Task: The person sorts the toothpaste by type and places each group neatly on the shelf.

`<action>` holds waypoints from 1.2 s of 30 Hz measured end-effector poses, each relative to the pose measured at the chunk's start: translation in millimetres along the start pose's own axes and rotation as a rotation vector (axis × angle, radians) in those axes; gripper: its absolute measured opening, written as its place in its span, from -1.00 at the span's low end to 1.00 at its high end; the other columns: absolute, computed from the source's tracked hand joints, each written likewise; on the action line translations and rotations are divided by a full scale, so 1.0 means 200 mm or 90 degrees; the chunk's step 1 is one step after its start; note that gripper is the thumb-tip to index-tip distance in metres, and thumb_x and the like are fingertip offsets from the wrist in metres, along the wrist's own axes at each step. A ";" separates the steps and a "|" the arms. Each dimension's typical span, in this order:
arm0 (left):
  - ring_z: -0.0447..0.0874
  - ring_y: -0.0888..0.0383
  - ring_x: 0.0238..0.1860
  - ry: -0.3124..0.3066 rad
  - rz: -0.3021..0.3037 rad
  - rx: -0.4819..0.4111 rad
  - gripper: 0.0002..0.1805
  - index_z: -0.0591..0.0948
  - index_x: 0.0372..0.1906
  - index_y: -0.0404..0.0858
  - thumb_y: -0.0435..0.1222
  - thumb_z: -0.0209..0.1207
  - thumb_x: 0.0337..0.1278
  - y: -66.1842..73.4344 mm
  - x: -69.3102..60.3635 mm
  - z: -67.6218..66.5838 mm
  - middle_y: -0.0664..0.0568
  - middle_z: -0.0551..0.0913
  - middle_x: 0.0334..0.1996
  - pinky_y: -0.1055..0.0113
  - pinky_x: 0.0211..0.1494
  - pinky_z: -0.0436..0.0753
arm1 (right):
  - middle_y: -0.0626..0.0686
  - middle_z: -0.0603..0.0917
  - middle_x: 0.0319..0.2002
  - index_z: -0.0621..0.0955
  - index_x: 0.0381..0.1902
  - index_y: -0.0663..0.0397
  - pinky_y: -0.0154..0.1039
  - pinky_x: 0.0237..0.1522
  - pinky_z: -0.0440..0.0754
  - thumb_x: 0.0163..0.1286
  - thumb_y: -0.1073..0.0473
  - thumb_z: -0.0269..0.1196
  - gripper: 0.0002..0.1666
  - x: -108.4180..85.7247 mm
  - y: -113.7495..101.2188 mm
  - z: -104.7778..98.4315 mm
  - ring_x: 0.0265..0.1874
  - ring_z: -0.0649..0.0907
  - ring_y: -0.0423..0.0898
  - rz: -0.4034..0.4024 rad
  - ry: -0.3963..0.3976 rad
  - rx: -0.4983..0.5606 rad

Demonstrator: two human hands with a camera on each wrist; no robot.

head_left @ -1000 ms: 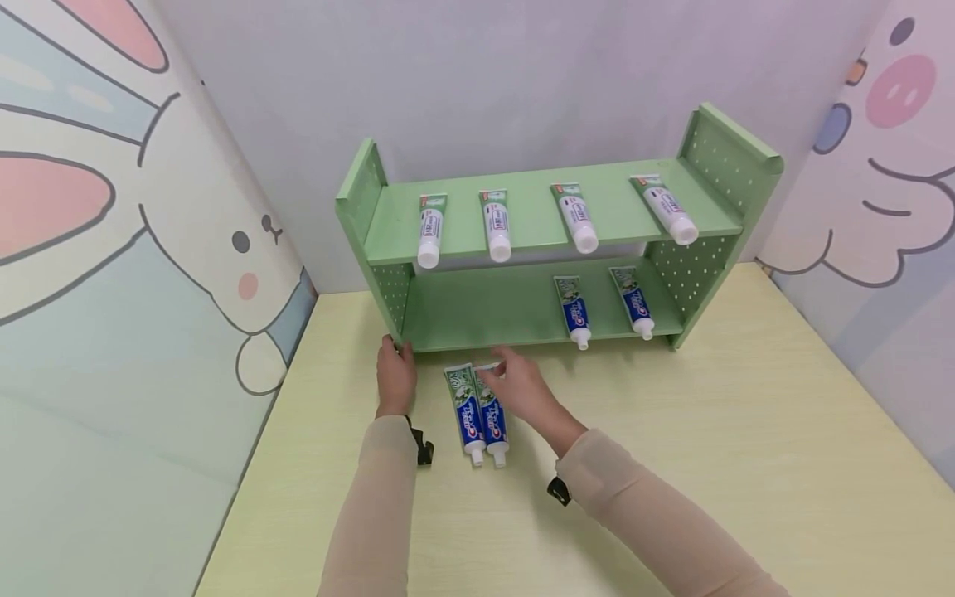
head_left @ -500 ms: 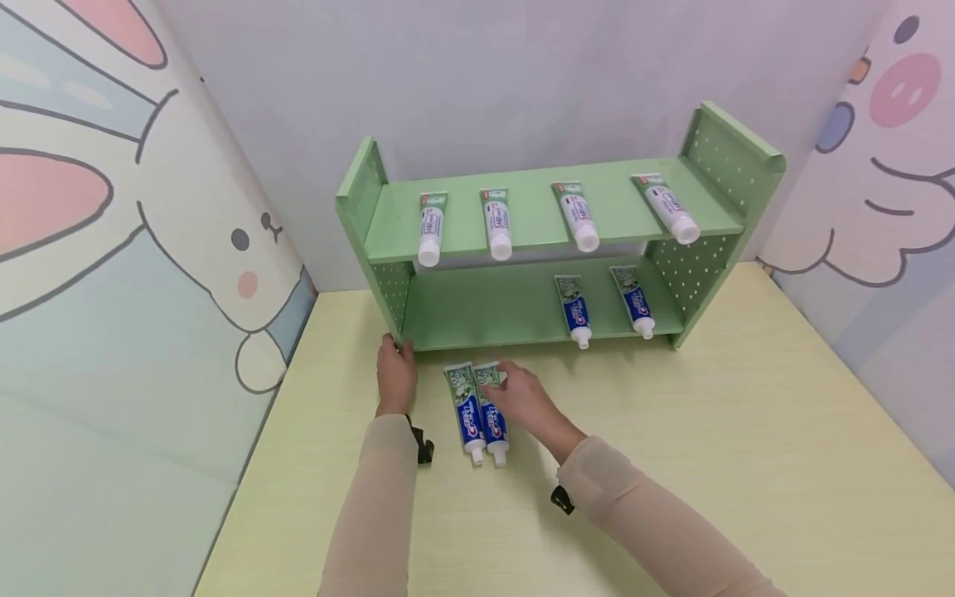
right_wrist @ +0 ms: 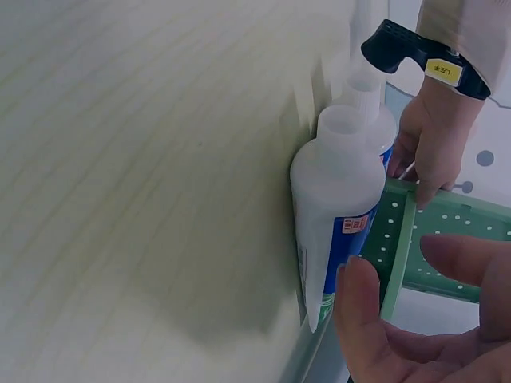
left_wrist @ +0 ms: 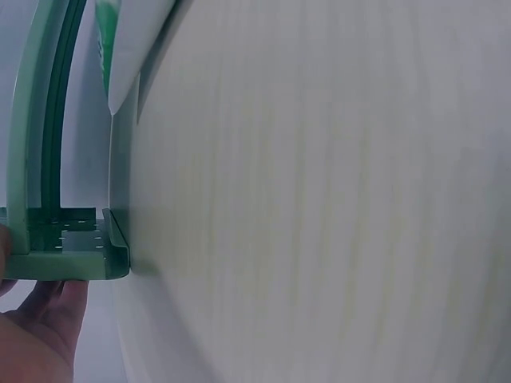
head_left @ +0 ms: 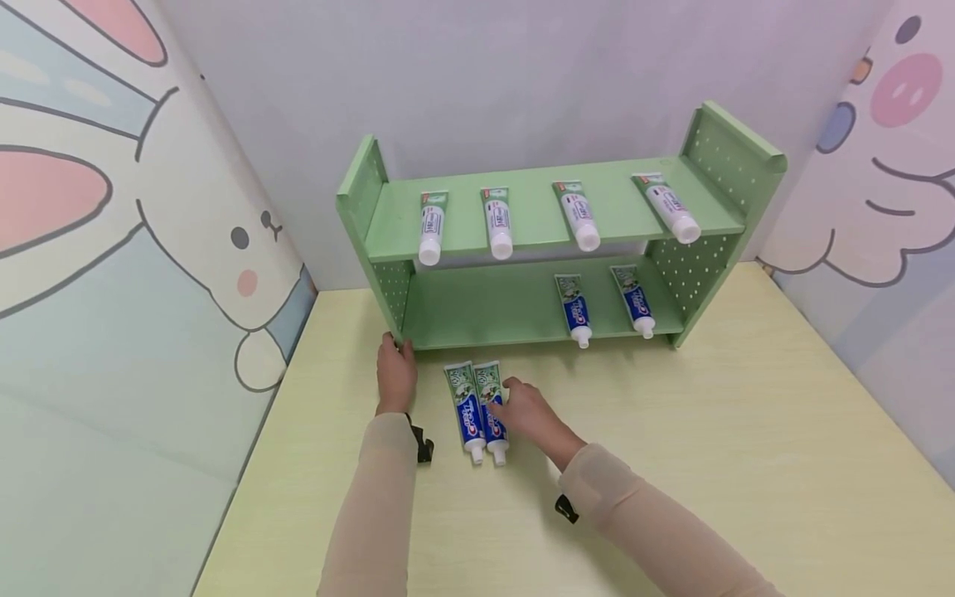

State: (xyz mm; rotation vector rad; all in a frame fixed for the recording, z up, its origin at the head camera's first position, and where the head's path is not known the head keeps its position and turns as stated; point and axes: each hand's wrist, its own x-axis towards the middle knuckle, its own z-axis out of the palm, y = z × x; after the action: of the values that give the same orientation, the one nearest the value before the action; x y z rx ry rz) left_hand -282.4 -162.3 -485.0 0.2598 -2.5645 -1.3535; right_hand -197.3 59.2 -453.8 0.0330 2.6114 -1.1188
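Note:
My left hand [head_left: 396, 377] grips the lower front left corner of a green two-tier shelf rack [head_left: 477, 319]; in the left wrist view its thumb and fingers lie on either side of the rack's end. Two blue-and-green toothpaste tubes lie side by side on the table, caps toward me: a left tube [head_left: 466, 406] and a right tube [head_left: 489, 406]. My right hand [head_left: 528, 414] is at the right tube's right side, thumb and forefinger parted. In the right wrist view the tube [right_wrist: 339, 179] is near its fingertips; whether they touch it is hard to tell.
On the upper tier lie several white-and-green toothpaste tubes [head_left: 498, 224]. Two blue-and-green tubes [head_left: 575, 311] lie on the lower tier's right half. The light wooden table [head_left: 709, 431] stretches around the rack, with cartoon-printed walls [head_left: 224, 182] at the sides.
My right hand has drawn back toward me along the right tube, from its far end to about its middle. My left hand has stayed at the rack's corner.

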 end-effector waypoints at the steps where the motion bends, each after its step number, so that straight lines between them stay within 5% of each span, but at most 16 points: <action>1: 0.43 -0.12 0.09 -0.001 0.000 0.000 -0.59 0.26 0.26 -0.43 -0.23 -0.14 0.54 0.00 0.00 0.00 -0.26 0.43 0.02 -0.01 0.12 0.47 | 0.33 0.52 0.09 0.37 0.31 0.33 0.03 -0.07 0.61 0.38 0.04 0.29 -0.30 0.00 0.00 0.00 -0.04 0.60 0.16 0.000 0.000 0.001; 14: 0.44 -0.10 0.09 -0.002 -0.005 -0.003 -0.60 0.27 0.26 -0.43 -0.23 -0.13 0.54 0.00 0.00 0.00 -0.26 0.44 0.02 0.01 0.12 0.47 | 0.33 0.52 0.11 0.35 0.32 0.38 0.00 -0.04 0.61 0.38 0.01 0.28 -0.26 -0.01 0.02 0.03 -0.01 0.58 0.12 0.028 -0.023 -0.020; 21: 0.44 -0.11 0.08 -0.002 -0.007 -0.006 -0.60 0.27 0.25 -0.43 -0.24 -0.13 0.54 0.01 0.00 0.00 -0.26 0.44 0.02 0.00 0.12 0.47 | 0.25 0.55 -0.22 0.32 0.26 0.49 -0.15 -0.57 0.61 0.35 0.03 0.30 -0.23 -0.01 0.04 0.06 -0.60 0.62 0.02 0.027 -0.073 -0.003; 30: 0.45 -0.12 0.07 0.002 -0.006 -0.005 -0.60 0.28 0.25 -0.43 -0.24 -0.12 0.54 0.01 0.00 0.00 -0.27 0.45 0.01 0.00 0.10 0.47 | 0.16 0.52 -0.43 0.41 0.01 0.44 -0.19 -0.68 0.58 0.26 0.13 0.35 -0.44 -0.01 0.06 0.09 -0.65 0.55 -0.03 0.026 -0.086 0.017; 36: 0.43 -0.13 0.11 0.001 -0.003 0.000 -0.59 0.26 0.27 -0.44 -0.25 -0.13 0.54 0.02 0.00 0.00 -0.29 0.43 0.05 -0.01 0.13 0.46 | 0.18 0.51 -0.41 0.34 0.14 0.51 -0.20 -0.68 0.57 0.26 0.14 0.34 -0.32 0.00 0.06 0.10 -0.64 0.54 -0.04 0.038 -0.087 0.028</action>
State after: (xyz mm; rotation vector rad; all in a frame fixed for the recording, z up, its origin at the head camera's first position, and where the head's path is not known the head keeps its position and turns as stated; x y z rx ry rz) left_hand -282.1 -159.5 -482.5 0.2677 -2.5649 -1.3541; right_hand -191.0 53.2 -476.3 0.0413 2.4495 -1.1178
